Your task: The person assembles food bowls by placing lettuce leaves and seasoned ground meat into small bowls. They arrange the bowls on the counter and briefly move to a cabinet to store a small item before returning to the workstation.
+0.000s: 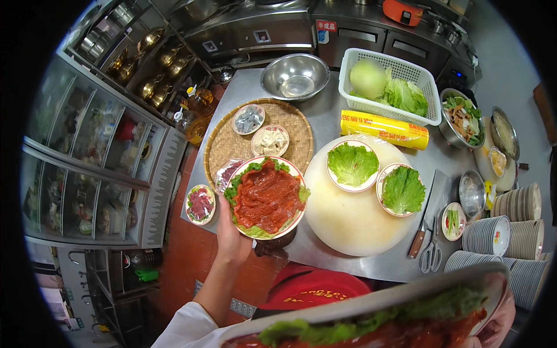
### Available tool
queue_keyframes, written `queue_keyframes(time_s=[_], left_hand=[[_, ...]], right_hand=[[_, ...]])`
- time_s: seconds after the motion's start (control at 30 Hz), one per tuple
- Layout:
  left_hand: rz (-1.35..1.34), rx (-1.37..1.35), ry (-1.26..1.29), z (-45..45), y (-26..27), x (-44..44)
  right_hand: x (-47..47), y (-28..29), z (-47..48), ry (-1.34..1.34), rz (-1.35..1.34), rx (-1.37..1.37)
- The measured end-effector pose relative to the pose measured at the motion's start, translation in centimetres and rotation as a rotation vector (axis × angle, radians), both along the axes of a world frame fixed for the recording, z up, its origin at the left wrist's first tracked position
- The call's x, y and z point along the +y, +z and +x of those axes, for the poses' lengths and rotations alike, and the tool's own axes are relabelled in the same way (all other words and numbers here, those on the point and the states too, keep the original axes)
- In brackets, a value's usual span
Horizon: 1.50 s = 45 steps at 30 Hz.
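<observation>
My left hand (233, 239) holds a round plate of red marinated meat (267, 198) on lettuce, by its lower left edge, over the table's front left part. Close to the camera at the bottom right, my right hand (496, 324) grips the edge of a second dish of red meat on lettuce (374, 326), tilted and cut off by the picture's rim. Two plates lined with lettuce leaves (353, 165) (400, 190) rest on a round white cutting board (361, 226). A woven bamboo tray (217, 135) bears small plates of food, partly hidden by the held plate.
At the back stand a steel bowl (296, 77) and a white basket of lettuce (391, 104), with a yellow cling-wrap box (383, 129) before it. A knife (424, 226) and scissors (431, 256) lie right of the board. Stacked plates (485, 237) stand at the right.
</observation>
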<state>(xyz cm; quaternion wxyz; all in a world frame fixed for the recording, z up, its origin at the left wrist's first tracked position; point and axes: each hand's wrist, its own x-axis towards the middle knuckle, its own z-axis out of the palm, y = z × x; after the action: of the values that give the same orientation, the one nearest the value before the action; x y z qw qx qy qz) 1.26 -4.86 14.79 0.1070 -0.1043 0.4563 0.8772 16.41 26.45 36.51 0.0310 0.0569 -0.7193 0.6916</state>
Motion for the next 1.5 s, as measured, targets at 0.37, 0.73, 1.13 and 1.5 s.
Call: queue_keyframes(time_s=[0.37, 0.73, 1.13, 1.5], left_hand=[[0.006, 0.031, -0.019, -0.4, -0.6, 1.1], [0.013, 0.02, -0.035, -0.1, 0.0, 1.8], [-0.105, -0.168, -0.122, 0.8, -11.1, -0.5], [-0.09, -0.207, 0.039, 1.1, -17.4, -7.1]], right_hand=[[1.5, 0.5, -0.5, 0.08, -0.073, -0.072], [0.7, 0.6, 0.0, 0.007, -0.064, 0.009], [2.8, -21.8, 1.2, -0.393, -0.258, -0.616], [0.6, -35.0, -0.3, -0.453, -0.284, -0.684]])
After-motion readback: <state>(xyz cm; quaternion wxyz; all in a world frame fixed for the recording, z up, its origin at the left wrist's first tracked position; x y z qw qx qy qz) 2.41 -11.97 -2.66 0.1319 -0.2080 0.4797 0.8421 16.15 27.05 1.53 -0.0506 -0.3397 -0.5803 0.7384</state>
